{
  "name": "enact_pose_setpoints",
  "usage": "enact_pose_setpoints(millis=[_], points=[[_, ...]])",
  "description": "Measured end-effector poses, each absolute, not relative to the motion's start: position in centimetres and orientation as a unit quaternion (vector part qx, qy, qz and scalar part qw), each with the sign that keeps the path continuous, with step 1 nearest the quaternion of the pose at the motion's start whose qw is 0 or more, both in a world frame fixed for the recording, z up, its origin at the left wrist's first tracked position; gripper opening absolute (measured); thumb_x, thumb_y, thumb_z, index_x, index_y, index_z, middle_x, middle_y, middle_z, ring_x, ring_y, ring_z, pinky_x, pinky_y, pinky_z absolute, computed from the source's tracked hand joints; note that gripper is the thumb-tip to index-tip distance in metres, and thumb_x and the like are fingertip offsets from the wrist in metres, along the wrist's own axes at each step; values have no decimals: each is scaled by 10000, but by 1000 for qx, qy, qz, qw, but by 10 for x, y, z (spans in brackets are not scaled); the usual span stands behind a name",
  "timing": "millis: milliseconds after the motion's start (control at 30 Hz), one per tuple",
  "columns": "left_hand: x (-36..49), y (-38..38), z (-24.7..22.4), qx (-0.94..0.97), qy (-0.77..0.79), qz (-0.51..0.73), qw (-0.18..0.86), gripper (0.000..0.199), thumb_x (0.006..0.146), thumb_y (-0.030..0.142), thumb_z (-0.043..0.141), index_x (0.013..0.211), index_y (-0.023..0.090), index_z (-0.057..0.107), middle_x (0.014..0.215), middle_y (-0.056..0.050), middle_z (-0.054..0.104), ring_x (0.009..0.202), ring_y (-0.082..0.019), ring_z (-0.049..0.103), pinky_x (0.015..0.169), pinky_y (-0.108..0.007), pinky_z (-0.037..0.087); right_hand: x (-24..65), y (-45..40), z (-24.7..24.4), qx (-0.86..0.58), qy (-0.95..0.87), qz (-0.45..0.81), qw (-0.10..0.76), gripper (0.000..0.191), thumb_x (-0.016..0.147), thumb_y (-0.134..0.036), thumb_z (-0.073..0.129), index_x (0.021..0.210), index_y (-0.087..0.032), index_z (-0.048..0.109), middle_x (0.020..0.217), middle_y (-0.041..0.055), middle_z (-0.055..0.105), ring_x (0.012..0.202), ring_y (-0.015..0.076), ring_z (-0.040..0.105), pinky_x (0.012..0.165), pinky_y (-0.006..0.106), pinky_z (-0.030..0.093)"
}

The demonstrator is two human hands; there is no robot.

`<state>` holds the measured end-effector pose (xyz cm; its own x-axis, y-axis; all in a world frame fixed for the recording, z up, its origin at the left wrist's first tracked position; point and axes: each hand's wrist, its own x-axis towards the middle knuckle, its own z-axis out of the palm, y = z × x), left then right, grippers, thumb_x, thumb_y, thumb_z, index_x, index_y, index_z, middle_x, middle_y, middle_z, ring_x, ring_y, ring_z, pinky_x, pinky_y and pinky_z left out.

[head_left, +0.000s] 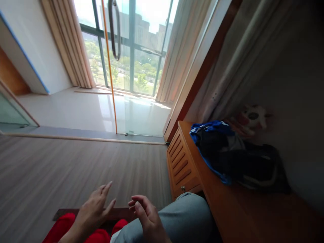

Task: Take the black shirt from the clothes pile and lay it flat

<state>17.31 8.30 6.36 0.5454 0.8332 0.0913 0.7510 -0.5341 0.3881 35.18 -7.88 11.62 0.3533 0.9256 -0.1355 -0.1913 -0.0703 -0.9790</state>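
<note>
My left hand is in the air at the bottom, fingers stretched out and thumb apart, holding nothing. To its right, my right hand is raised over the leg in grey-blue trousers. Its fingers are loosely curved with gaps between them, and nothing shows in its grasp. A gap separates the two hands. Red cloth lies beneath my left hand and forearm. Behind the hands runs a dark wooden edge, partly hidden by them.
At right stands a wooden desk with a slatted cabinet door. Dark and blue clothing is heaped on it, near a blurred plush-like item. A glass door with a long handle stands ahead, before curtained windows.
</note>
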Motion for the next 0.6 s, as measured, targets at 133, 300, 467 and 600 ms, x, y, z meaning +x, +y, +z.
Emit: enact_pose_setpoints(millis=[133,300,467,600], points=[[317,79,153,931,146,211,261,374,939,409,566,1288,287,623,1278,-100,671,1086,-242,694,900,-364,591,390,-101,140,-569,-260,351,697,452,811,-734,622,1089,-394,728,1016,26,758,925,300,695,849,443,526],[446,16,260,865,-85,271,413,239,959,259,588,1187,265,659,1203,-93,666,1041,-206,677,825,-316,603,434,-141,180,-567,-164,196,783,515,867,-727,577,1029,-255,707,977,85,731,889,253,672,845,396,520],[507,-51,312,706,-203,349,581,184,944,222,622,1117,238,682,1135,-86,627,1018,-201,633,820,-316,571,459,-195,200,-550,-63,60,831,482,892,-690,585,987,-230,696,940,80,720,871,220,656,852,349,530],[547,-92,312,668,-240,334,621,135,939,262,636,1062,227,678,1091,-74,618,975,-190,621,799,-302,555,472,-226,184,-540,6,20,842,501,800,-733,659,890,-243,706,858,69,728,776,223,669,786,357,551]])
